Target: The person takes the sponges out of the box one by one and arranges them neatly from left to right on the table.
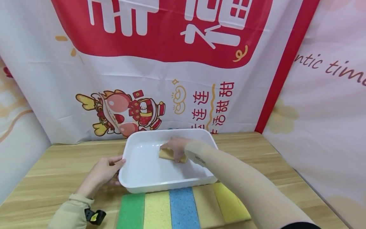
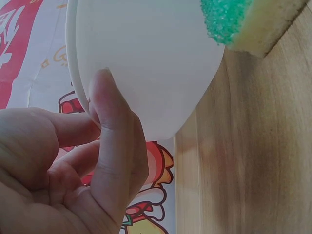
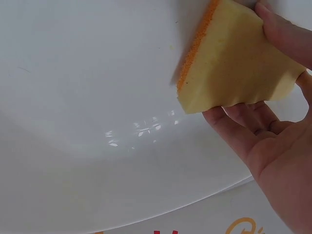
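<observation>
A white rectangular basin (image 1: 148, 168) sits on the wooden table. My left hand (image 1: 104, 171) pinches its left rim, the thumb on top and the fingers along the outer wall, as the left wrist view shows from beneath. Inside the basin, my right hand (image 1: 178, 148) grips a sponge (image 3: 239, 58) between thumb and fingers. This sponge has a pale yellow body and a thin orange scouring layer, which faces the basin floor. Small crumbs and a hair-like fibre lie on that white floor in the right wrist view.
Before the basin lies a row of sponges: a green one (image 1: 131, 210), a pale yellow one (image 1: 157, 210), a blue one (image 1: 184, 206), a tan one (image 1: 208, 205) and a brighter yellow one (image 1: 230, 203). A printed cloth (image 1: 171, 73) hangs right behind the basin.
</observation>
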